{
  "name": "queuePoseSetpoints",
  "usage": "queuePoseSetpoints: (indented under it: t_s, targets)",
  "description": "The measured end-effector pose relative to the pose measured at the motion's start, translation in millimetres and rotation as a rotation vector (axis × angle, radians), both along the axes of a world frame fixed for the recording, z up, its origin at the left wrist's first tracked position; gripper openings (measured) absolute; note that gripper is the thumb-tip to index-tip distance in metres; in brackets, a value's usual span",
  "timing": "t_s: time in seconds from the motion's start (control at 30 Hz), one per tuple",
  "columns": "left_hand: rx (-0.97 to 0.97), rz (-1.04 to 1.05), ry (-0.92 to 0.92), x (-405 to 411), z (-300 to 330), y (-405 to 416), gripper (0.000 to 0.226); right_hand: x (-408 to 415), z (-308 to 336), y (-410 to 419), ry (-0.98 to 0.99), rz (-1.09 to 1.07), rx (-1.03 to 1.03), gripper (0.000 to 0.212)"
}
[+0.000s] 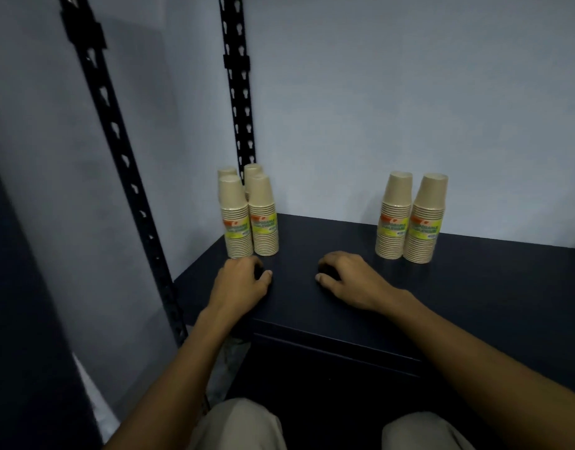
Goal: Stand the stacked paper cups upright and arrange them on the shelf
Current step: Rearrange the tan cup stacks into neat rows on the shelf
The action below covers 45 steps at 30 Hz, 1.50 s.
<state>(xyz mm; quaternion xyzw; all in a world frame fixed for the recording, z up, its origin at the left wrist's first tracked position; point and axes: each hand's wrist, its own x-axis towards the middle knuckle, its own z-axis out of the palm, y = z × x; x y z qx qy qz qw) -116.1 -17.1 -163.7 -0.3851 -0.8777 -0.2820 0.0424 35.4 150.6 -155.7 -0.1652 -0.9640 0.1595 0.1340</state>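
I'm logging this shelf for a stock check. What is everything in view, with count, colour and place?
Left cup stacks: four, tan with yellow-green labels, upright, clustered at the shelf's back left corner.
Right cup stacks: two, tan with the same labels, upright, side by side further right.
Shelf: one, dark.
Slotted posts: two, black, at the left.
Wall: pale grey, behind.
Trouser knees: two, beige, bottom edge.
Left hand: fingers curled, holding nothing, resting on the shelf near the left cluster.
Right hand: likewise, near the right pair.

Matt tan paper cups — on a smooth, faintly glossy dark shelf.
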Motion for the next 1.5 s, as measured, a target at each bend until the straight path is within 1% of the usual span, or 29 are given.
queuePoseSetpoints:
  t_s: [0.1, 0.17, 0.23, 0.3, 0.37, 0.43, 0.47, 0.6, 0.67, 0.9, 1.13, 1.5]
  targets:
    - [0.216, 0.073, -0.158, -13, 2, -8, 0.016, -27, 2, -6, 0.017, -0.009, -0.067, 0.058]
    - [0.418, 0.156, -0.295, -18, 3, -9, 0.014, -43, 1, -7, 0.057, -0.026, -0.138, 0.065]
    - [0.576, 0.23, -0.393, -23, 4, -7, 0.024, -59, 1, -8, 0.137, -0.055, -0.26, 0.07]
    - [0.647, 0.251, -0.438, -28, 5, -4, 0.037, -75, 1, -9, 0.225, -0.077, -0.395, 0.074]
    - [0.678, 0.221, -0.48, -36, 7, 1, 0.052, -91, 1, -11, 0.285, -0.077, -0.511, 0.078]
    - [0.698, 0.191, -0.518, -44, 7, 5, 0.063, -105, 1, -13, 0.328, -0.048, -0.601, 0.081]
    - [0.705, 0.175, -0.53, -48, 7, 8, 0.065, -110, 1, -13, 0.351, -0.025, -0.632, 0.08]
    - [0.721, 0.12, -0.533, -56, 3, 13, 0.05, -122, -2, -13, 0.428, 0.035, -0.68, 0.063]
    - [0.726, 0.105, -0.53, -58, 1, 14, 0.047, -122, -4, -12, 0.446, 0.038, -0.684, 0.058]
    - [0.728, 0.043, -0.53, -54, 1, 12, 0.044, -115, -2, -11, 0.467, 0.021, -0.68, 0.056]
    - [0.626, -0.066, -0.508, -45, 1, 16, 0.043, -80, 0, -7, 0.463, -0.02, -0.665, 0.054]
    - [0.548, -0.307, -0.611, 1, -1, 53, 0.045, 3, -3, 21, 0.49, -0.096, -0.674, 0.054]
